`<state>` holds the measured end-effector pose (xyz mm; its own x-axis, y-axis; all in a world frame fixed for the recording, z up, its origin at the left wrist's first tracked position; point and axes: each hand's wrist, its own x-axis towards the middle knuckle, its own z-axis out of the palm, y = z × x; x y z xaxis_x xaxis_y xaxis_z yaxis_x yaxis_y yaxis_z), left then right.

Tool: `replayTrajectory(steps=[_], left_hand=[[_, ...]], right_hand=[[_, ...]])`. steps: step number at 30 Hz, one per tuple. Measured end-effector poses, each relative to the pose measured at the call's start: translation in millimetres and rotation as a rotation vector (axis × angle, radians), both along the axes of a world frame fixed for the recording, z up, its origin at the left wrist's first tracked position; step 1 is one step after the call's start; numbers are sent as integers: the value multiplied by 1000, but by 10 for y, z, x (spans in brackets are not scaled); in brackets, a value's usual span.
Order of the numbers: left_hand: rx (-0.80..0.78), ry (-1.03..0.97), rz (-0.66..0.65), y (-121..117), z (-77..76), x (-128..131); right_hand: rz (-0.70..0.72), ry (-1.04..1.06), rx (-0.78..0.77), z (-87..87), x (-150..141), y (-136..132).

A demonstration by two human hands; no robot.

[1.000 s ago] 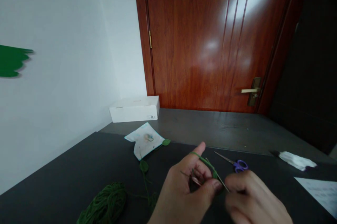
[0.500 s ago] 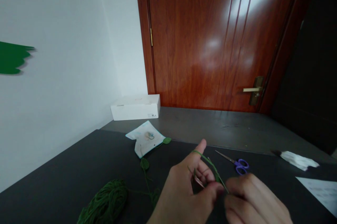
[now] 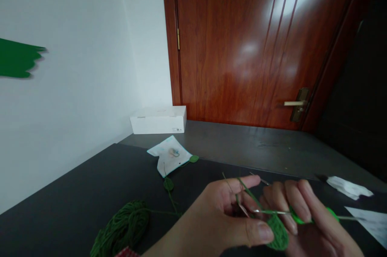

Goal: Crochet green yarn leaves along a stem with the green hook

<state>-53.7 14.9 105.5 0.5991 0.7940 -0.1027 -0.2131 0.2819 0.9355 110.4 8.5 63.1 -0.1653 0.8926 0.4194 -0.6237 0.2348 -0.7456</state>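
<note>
Left fingers (image 3: pixel 263 233) pinch oval green crocheted yarn piece (image 3: pixel 278 235); right fingers (image 3: pixel 298 197) curled round green-handled metal hook (image 3: pixel 296 217) at piece's top edge.

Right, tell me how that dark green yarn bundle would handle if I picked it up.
The yarn bundle would probably be soft and floppy, since its strands lie loosely looped. It seems more apt to slump than roll, given its elongated, uneven shape. Lifting it might also tug the thin strand trailing from its right side.
</note>
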Motion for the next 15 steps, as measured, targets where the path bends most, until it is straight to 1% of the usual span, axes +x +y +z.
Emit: replayTrajectory(steps=[3, 6, 9, 12, 15], left_hand=[[15, 27, -49, -24, 24, -30], [31, 28, -146, -28, 66, -56], [29, 57, -205, -22, 72, -70], [29, 123, -149, -24, 26, -61], [23, 141, -93, -20, -17, -43]], right_hand=[[78, -41, -78, 112, 20, 37], [116, -61, -137, 153, 64, 62], [107, -108, -120, 166, 124, 75], [81, -142, -57, 173, 188, 75], [48, -147, -10, 153, 251, 70]])
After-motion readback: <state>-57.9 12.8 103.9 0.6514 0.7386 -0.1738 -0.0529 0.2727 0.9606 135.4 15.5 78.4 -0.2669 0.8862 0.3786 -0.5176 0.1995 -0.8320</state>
